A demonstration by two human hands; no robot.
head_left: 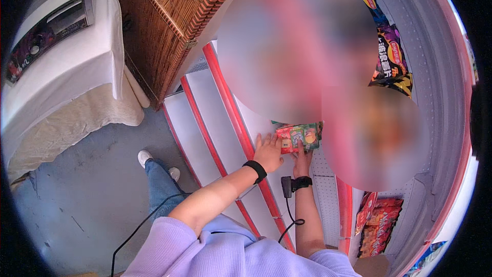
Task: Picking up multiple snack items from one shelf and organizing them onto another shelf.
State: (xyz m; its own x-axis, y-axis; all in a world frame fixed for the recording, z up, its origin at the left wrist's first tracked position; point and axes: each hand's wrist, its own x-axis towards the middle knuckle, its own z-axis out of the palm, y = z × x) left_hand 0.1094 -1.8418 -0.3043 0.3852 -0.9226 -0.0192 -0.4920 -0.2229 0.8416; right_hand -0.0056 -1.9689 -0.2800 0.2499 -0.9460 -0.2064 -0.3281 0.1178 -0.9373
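A red and green snack packet (296, 139), flat and rectangular, lies between my hands over a white shelf. At its left end rests my left hand (268, 154), the fingers stretched and slightly apart, touching or very close to the packet's edge. My right hand (302, 164) grips the lower right edge, one finger lying over the front and the others partly hidden. More green packaging (312, 127) shows behind the packet's upper right corner. Both wrists wear black bands, and a cable hangs from the small black device on the right one.
White shelves with red edges (224, 92) step up from the left. Bagged chips (392, 54) stand at the far right, and red snack bags (380, 225) at the near right. A woven screen (169, 15) and a cloth-covered table (66, 82) are at left. Large areas are blurred.
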